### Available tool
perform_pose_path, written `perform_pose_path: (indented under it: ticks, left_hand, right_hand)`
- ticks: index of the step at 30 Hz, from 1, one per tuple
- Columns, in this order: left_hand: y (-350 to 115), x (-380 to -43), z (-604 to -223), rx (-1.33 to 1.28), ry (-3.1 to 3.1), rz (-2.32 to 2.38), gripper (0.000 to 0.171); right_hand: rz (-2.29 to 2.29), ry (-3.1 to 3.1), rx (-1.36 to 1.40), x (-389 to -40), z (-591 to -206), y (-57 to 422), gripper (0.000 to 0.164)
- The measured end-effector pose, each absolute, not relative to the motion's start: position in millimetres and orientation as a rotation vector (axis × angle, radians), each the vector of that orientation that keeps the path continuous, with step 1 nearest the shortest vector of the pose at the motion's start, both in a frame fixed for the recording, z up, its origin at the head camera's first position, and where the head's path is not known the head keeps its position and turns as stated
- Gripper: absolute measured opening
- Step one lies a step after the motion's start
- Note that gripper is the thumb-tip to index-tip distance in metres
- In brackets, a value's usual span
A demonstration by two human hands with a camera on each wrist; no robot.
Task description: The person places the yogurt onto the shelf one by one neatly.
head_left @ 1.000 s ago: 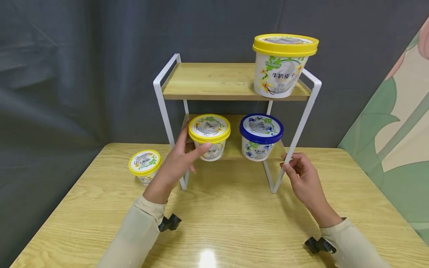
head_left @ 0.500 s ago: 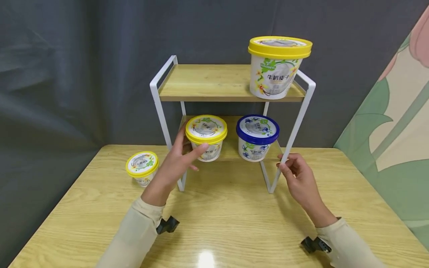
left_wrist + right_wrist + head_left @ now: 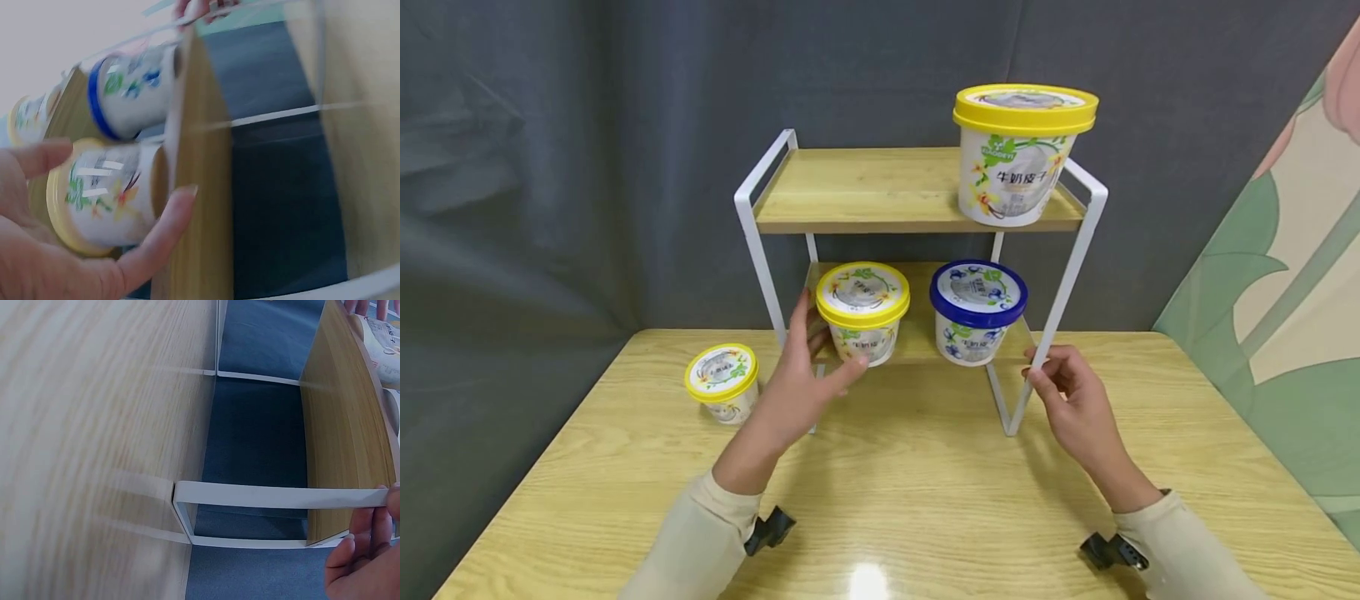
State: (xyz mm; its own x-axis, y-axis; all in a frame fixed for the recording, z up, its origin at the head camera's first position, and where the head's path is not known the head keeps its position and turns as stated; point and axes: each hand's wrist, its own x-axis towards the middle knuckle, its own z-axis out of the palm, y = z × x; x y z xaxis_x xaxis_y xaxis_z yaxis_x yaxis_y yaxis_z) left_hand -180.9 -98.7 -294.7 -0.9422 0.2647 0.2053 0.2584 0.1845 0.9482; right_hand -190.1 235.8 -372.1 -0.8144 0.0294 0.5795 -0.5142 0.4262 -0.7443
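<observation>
My left hand (image 3: pixel 793 375) is at a white tub with a yellow lid (image 3: pixel 867 283), which stands on the lower shelf. Its fingers are at the tub's left side and its thumb is low in front. In the left wrist view, the thumb and a finger are spread around the tub (image 3: pixel 112 194), with a fingertip beside the shelf edge. My right hand (image 3: pixel 1075 392) pinches the front right leg of the white-framed two-tier rack (image 3: pixel 1075 250). A blue-lidded tub (image 3: pixel 976 308) stands to the right on that lower shelf.
A larger yellow-lidded tub (image 3: pixel 1022 167) stands at the right end of the upper shelf (image 3: pixel 865 187). Another small yellow-lidded tub (image 3: pixel 722 379) sits on the wooden table (image 3: pixel 910 492), left of the rack. A dark curtain (image 3: pixel 700 167) hangs behind.
My left thumb has moved down the front of the yellow-lidded tub, uncovering more of its label. My right hand stays on the rack leg. The head view has shifted slightly.
</observation>
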Motion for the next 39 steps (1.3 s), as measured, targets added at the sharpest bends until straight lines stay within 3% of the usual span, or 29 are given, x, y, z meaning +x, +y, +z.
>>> perform_pose_path:
  ticks: [7, 14, 19, 24, 29, 33, 39]
  left_hand:
    - [-103, -150, -315, 0.493, 2.788, 1.810, 0.091]
    - [-119, -155, -319, 0.514, 2.805, 2.307, 0.027]
    - [-136, -173, -320, 0.408, 2.891, 2.370, 0.007]
    - [-162, -191, -321, 0.233, 3.146, 1.730, 0.015]
    - [-185, -201, -325, 0.236, 3.279, 0.913, 0.047]
    - [-199, -205, -329, 0.139, 3.212, 0.748, 0.065]
    - [-215, -210, -329, 0.015, 3.162, 0.693, 0.079]
  right_hand:
    - [1.378, -2.183, 0.391, -189, -371, 236, 0.018]
    - [1.337, -2.180, 0.402, -188, -371, 238, 0.019]
    - [1.344, -2.171, 0.411, -189, -371, 238, 0.019]
    - [1.337, -2.161, 0.419, -190, -371, 237, 0.020]
    - [1.319, -2.157, 0.442, -191, -372, 236, 0.020]
    - [1.319, -2.161, 0.447, -191, -372, 236, 0.020]
    - [1.321, -2.157, 0.448, -190, -373, 235, 0.020]
